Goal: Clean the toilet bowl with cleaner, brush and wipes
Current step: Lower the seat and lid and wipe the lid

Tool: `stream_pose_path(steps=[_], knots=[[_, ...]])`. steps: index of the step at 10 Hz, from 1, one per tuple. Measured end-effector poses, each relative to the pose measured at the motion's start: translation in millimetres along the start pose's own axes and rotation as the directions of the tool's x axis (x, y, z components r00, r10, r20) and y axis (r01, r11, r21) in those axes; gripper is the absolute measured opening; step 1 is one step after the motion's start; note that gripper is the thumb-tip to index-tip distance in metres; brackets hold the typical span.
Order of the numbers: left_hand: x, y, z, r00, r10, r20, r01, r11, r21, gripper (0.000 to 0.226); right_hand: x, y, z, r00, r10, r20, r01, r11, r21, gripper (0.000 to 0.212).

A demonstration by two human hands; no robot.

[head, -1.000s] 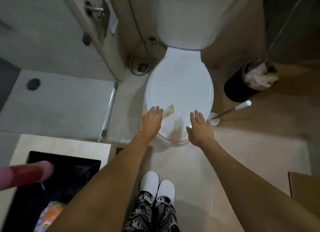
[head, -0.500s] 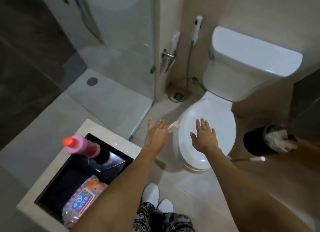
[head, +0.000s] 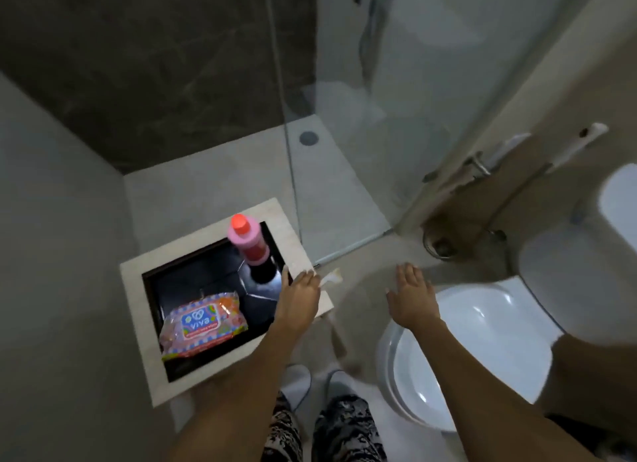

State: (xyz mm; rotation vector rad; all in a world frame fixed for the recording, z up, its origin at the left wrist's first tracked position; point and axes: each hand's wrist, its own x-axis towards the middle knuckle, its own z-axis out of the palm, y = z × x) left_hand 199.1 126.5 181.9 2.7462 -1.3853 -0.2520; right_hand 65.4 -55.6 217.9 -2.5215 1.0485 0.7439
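My left hand [head: 298, 299] holds a small crumpled wipe [head: 331, 277] that sticks out past its fingertips. The hand hangs over the near right corner of the beige-rimmed black basin [head: 136, 310]. Inside the basin stand a pink cleaner bottle with a red cap [head: 248, 242] and a colourful pack of wipes [head: 203, 323]. My right hand [head: 412, 298] is spread flat and empty, in the air beside the left edge of the toilet's closed white lid [head: 482, 341]. The brush is out of view.
A glass shower screen [head: 379, 117] stands ahead, with a floor drain [head: 308, 137] behind it. A bidet sprayer [head: 582, 144] hangs on the wall beside the white tank [head: 617, 203]. My slippered feet [head: 296, 379] stand between basin and toilet.
The view has swung left from the toilet toward the basin. My left hand carried the wipe off the lid to above the basin corner. My right hand lifted off the lid.
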Motion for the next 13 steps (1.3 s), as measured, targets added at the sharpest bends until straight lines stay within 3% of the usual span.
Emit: stream_pose_path(steps=[2, 5, 8, 9, 11, 13], knots=[[-25.3, -37.0, 13.3, 0.968, -0.246, -0.054, 0.245, 0.969, -0.026, 0.033, 22.4, -55.9, 11.0, 0.969, -0.224, 0.101, 0.235, 0.965, -0.117, 0.065], [-29.3, -83.0, 56.3, 0.9, -0.433, -0.048, 0.42, 0.892, -0.167, 0.022, 53.2, -117.6, 51.1, 0.912, -0.371, 0.173, 0.402, 0.89, -0.213, 0.065], [2.5, -117.5, 103.8, 0.875, -0.483, -0.028, 0.464, 0.855, -0.231, 0.028, 81.7, -121.9, 109.4, 0.897, -0.371, 0.241, 0.423, 0.879, -0.22, 0.064], [6.2, -119.1, 122.3, 0.874, -0.484, 0.037, 0.479, 0.85, -0.22, 0.035, 89.5, -121.6, 123.8, 0.89, -0.369, 0.27, 0.433, 0.869, -0.239, 0.064], [-2.4, -108.0, 148.9, 0.852, -0.491, 0.181, 0.511, 0.854, -0.093, 0.043, 97.8, -124.2, 137.4, 0.882, -0.389, 0.265, 0.448, 0.866, -0.22, 0.064], [-4.6, -104.5, 141.2, 0.82, -0.536, 0.202, 0.551, 0.834, -0.026, 0.048, 98.6, -120.6, 138.1, 0.892, -0.382, 0.242, 0.43, 0.881, -0.196, 0.064]])
